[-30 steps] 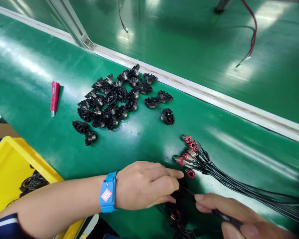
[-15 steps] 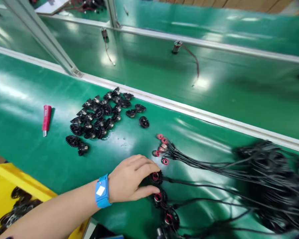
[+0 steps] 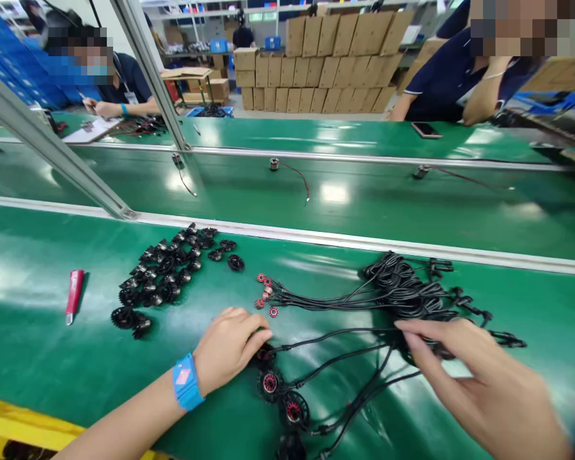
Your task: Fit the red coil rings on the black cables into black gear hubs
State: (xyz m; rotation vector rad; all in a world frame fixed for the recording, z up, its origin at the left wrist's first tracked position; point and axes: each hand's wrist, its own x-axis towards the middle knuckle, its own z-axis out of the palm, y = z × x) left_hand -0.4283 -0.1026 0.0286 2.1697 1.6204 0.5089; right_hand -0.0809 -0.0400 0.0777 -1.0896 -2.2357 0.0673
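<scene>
My left hand, with a blue wrist strap, has its fingers curled round the topmost black wheel part of a short column. Below it lie more wheel parts with red-ringed centres, each on a black cable. At the right, my right hand pinches at the lower left of a coiled black cable bundle; a cable meets its fingertips. Small red-ringed cable ends lie above my left hand. Several black toothed parts are grouped at the left.
A red cutter lies at the left, above a yellow bin. A white rail and a metal post border the green bench. Small motors sit beyond. Two people are across, near a phone.
The view has tilted up and shifted right, bringing the people and boxes into sight. My right hand has appeared at the cable bundle. My left hand stays at the top wheel part, its fingers closer together.
</scene>
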